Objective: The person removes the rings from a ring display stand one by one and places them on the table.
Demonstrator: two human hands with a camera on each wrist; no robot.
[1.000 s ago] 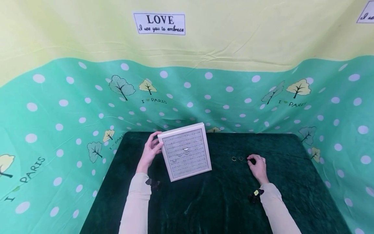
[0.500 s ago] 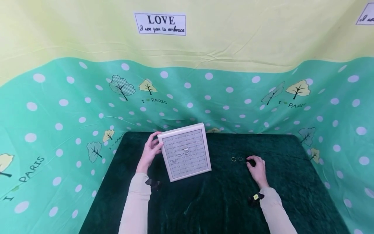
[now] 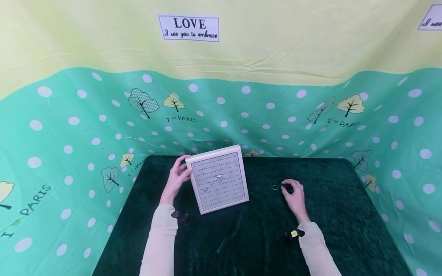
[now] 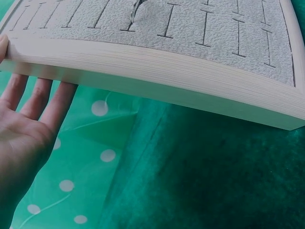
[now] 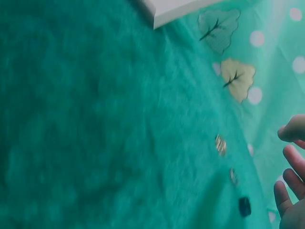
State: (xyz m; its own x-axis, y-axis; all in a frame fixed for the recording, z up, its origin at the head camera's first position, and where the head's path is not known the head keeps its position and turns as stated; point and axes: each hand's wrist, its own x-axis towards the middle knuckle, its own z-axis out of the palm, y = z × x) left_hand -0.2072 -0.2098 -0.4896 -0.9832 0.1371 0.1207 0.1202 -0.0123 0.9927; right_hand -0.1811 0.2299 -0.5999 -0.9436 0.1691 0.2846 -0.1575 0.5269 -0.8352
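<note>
A white-framed ring display tray [image 3: 235,193] with grey slotted padding stands tilted on the table, several rings [image 3: 219,176] in its slots. My left hand [image 3: 175,181] holds its upper left edge; in the left wrist view the thumb lies on the frame and the fingers [image 4: 59,105] go behind it. A gold-coloured ring [image 3: 275,187] lies on the cloth right of the tray. My right hand [image 3: 294,197] is bent over the cloth beside it. In the right wrist view a silver ring [image 5: 233,176] and a small black object [image 5: 244,206] lie there too, apart from the fingers [image 5: 295,162].
Dark green velvet cloth [image 3: 241,241] covers the table. A green and yellow printed curtain [image 3: 241,99] hangs along the back and both sides, close behind the tray. Small dark cameras are strapped at the left wrist [image 3: 179,216] and right wrist [image 3: 293,234].
My right hand has moved left, toward the gold-coloured ring, and now covers part of the silver ring in the head view. My left hand and the tray have stayed in place.
</note>
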